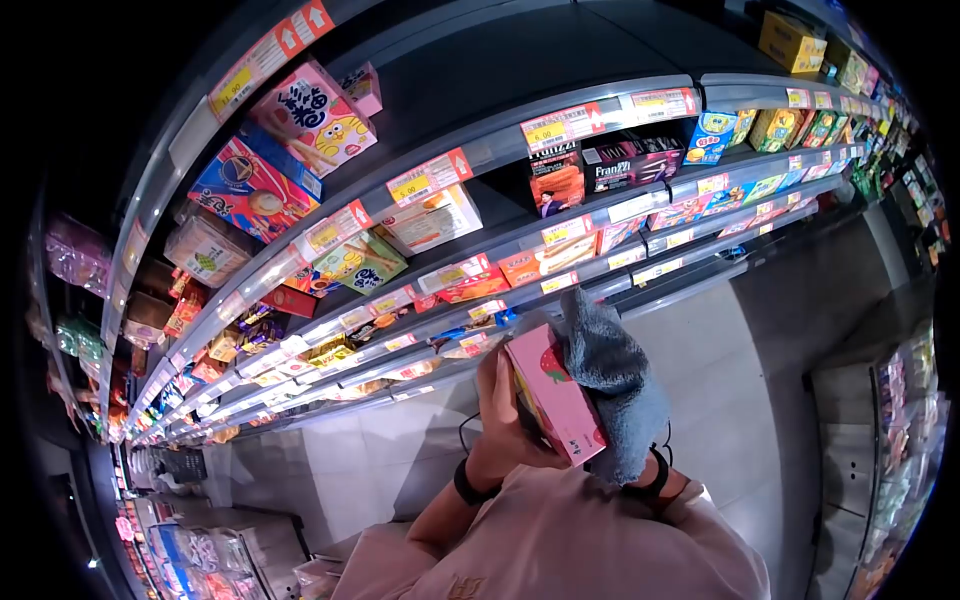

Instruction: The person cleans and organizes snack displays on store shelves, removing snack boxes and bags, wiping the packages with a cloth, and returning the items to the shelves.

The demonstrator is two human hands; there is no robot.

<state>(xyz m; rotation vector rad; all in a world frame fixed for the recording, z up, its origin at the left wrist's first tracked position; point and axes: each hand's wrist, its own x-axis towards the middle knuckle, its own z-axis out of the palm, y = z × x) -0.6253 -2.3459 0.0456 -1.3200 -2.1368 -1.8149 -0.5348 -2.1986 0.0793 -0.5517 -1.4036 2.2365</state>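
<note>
Head view: I have the box (560, 405) tilted in front of the chest, on the near side of the scene, above the floor (715, 345) and apart from the shelf (480, 85). The left hand (505, 415) grips it, closed around its left side. The cloth (615, 390) lies against the box's right side, touching it and hiding part of that edge. Of the right hand I can make out only the wrist (668, 485); the cloth covers the rest, so I can't tell how its fingers are set.

I judge the work on this box to be partway through. Done: it is in hand, and the cloth is up against it. Left open: neither has been set down. How much of the box the cloth has gone over, I can't say; its pink face shows no sign of it either way.

Along the shelf, the cat pack (318, 118) sits far left and the Franzzi packs (630, 163) stand farther right, all well apart from the left hand and the box.
</note>
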